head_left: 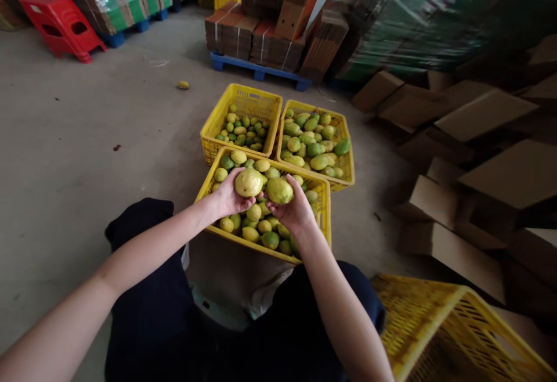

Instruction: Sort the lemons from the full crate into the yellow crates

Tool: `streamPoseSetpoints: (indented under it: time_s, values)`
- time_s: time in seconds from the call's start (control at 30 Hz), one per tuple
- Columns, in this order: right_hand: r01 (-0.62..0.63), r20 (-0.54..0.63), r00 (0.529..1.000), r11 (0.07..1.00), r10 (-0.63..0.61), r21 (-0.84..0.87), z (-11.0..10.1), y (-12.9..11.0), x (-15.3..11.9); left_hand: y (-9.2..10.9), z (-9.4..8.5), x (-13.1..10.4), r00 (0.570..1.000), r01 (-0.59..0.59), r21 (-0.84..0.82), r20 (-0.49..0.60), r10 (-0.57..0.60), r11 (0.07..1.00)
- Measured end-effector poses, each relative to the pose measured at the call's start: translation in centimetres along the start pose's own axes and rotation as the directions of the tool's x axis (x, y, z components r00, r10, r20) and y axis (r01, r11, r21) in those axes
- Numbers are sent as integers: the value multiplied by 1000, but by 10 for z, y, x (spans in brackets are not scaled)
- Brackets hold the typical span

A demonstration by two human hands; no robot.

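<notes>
left hand cupped pale yellow fruit from below, fingers curled round it. right hand held greener fruit same way. both fruits hovered just above near yellow crate, itself full of like fruit. two more crates stood behind on floor. fruit looked firm, smooth-skinned, light enough for one palm; likely bruised if squeezed or dropped. best hold: whole palm under widest part, fingertips steadying sides.
</notes>
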State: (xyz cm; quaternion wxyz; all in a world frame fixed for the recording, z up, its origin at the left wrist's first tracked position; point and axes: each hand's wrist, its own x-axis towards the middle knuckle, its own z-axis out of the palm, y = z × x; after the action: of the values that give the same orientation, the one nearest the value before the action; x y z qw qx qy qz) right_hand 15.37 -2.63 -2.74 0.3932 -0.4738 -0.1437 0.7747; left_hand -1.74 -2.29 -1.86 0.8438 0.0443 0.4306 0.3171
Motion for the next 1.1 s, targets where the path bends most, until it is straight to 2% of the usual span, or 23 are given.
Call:
streamPoseSetpoints:
  time_s: [0.1,0.17,0.23,0.3,0.4,0.5,0.57,0.73,0.93,1.1]
  values:
    - [25,-47,999,1000,-24,9,1,2,0,-1,0,-1,996,-69,-10,47,69,998]
    - [104,-55,993,995,-103,7,1,4,-1,-2,2,-3,990,-119,-64,74,123,991]
    - [229,7,973,973,-229,-15,2,7,-4,-3,5,-6,984,-156,-92,70,163,983]
    - [346,114,933,938,-341,-25,2,9,-7,-2,8,-9,981,-183,-112,50,189,977]
    - [422,207,887,906,-413,-4,1,13,-8,-1,10,-10,976,-199,-163,59,211,966]
    - [389,181,905,921,-385,17,-1,15,-3,2,6,-5,986,-148,-198,44,159,969]
    - [337,140,929,940,-342,60,-1,15,0,3,1,2,990,-142,-237,-12,143,961]
    - [266,96,953,946,-287,187,2,14,1,3,-4,11,962,-261,-257,-145,230,931]
    - [216,10,974,946,-225,241,4,14,2,4,1,2,958,-284,-213,-93,270,935]
    - [125,-107,989,955,-100,270,0,15,8,6,-5,8,969,-246,-232,-50,241,941]
